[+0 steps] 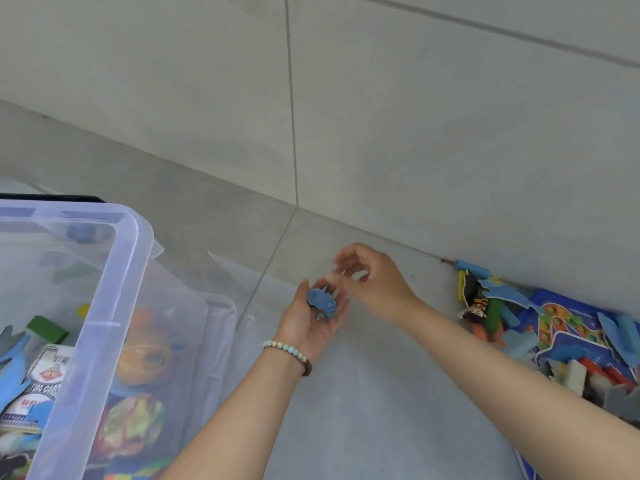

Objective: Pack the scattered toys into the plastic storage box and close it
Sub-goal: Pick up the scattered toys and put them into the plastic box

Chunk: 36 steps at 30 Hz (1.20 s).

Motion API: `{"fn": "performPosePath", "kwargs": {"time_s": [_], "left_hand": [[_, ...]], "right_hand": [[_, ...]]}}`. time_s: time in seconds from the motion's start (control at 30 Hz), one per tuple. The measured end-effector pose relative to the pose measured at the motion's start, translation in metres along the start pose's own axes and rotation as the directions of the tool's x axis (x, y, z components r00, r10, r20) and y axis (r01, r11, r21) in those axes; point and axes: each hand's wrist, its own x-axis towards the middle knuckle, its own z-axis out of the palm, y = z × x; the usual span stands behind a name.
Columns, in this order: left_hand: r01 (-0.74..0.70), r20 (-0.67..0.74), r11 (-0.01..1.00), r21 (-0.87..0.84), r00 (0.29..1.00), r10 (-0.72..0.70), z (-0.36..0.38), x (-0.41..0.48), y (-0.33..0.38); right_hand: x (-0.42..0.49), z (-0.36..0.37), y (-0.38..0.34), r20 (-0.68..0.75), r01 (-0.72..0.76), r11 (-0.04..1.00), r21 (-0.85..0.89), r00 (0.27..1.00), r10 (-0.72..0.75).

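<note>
Head view | plastic storage box (131, 237): open-topped, toys inside, left of the holding hand | scattered toys (554, 334): piled to its right, against the wall | left hand (311, 323): palm up | right hand (375, 278): just above (blurred; grip undeterminable) | blue toy (322, 301): in left palm, fingers curled round it

Floor (363, 393): grey tile with thin grout lines, meeting a grey tiled wall (450, 116) at the far edge. To my left the clear plastic storage box (114, 289) stands on it, with a clear lid (221, 306) just beside the box's right wall. To my right, against the wall base, lies a heap of toys (512, 341): a blue puzzle board (568, 327), blue foam pieces (505, 289), a pirate figure (476, 306), wooden blocks (576, 374) and a blue stick (472, 268) touching the wall.
</note>
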Motion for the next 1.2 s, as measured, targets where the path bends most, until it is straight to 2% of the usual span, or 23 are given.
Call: {"fn": "performPosePath", "kwargs": {"time_s": [0.07,0.13,0.2,0.27,0.33,0.47,0.57,0.63,0.73,0.8,0.83,0.97,1.1,1.2], "left_hand": [[-0.013,-0.007,1.0,0.027,1.0,0.013,0.008,-0.008,-0.003],[-0.033,-0.018,0.996,0.086,0.999,0.034,0.017,-0.024,-0.001],[-0.045,-0.025,0.96,0.276,0.998,0.055,0.027,-0.04,0.001],[-0.088,-0.012,0.865,0.494,0.994,0.108,0.04,-0.069,0.007],[-0.149,0.048,0.765,0.626,0.987,0.154,0.054,-0.106,0.016],[-0.334,0.201,0.581,0.742,0.938,0.282,0.06,-0.194,0.061],[-0.38,0.18,0.475,0.794,0.893,0.413,0.021,-0.256,0.111],[-0.33,0.071,0.495,0.804,0.879,0.472,-0.024,-0.286,0.137],[-0.235,-0.129,0.729,0.643,0.905,0.405,-0.095,-0.322,0.155],[-0.21,-0.212,0.83,0.517,0.908,0.362,-0.129,-0.335,0.161],[-0.21,-0.227,0.849,0.484,0.907,0.354,-0.138,-0.341,0.162],[-0.256,-0.193,0.802,0.539,0.89,0.414,-0.14,-0.366,0.166],[-0.253,-0.144,0.734,0.631,0.891,0.431,-0.121,-0.378,0.163],[-0.257,-0.046,0.673,0.694,0.917,0.397,-0.088,-0.377,0.147]], "right_hand": [[-0.02,-0.004,-0.01,0.04,0.036,0.998,-0.042,0.999,-0.034],[-0.034,-0.017,-0.024,-0.06,0.024,0.999,-0.039,0.998,-0.026],[-0.04,-0.032,-0.038,-0.106,-0.036,0.999,-0.005,0.994,0.035],[-0.05,-0.044,-0.064,-0.063,-0.091,0.996,-0.002,0.994,0.091],[-0.061,-0.045,-0.099,-0.01,-0.159,0.985,0.069,0.987,0.16],[-0.085,-0.023,-0.184,0.077,-0.307,0.899,0.313,0.951,0.298],[-0.106,0.014,-0.24,0.242,-0.348,0.882,0.317,0.929,0.28],[-0.121,0.048,-0.263,0.347,-0.379,0.872,0.309,0.899,0.267],[-0.146,0.104,-0.279,0.458,-0.374,0.899,0.228,0.856,0.24],[-0.161,0.13,-0.283,0.51,-0.378,0.922,0.085,0.811,0.285],[-0.166,0.137,-0.283,0.512,-0.39,0.92,0.039,0.799,0.316],[-0.175,0.114,-0.287,0.443,-0.386,0.922,-0.002,0.826,0.347],[-0.19,0.039,-0.294,0.35,-0.341,0.94,0.016,0.882,0.314],[-0.204,-0.017,-0.286,0.297,-0.317,0.948,0.023,0.908,0.297]]}}
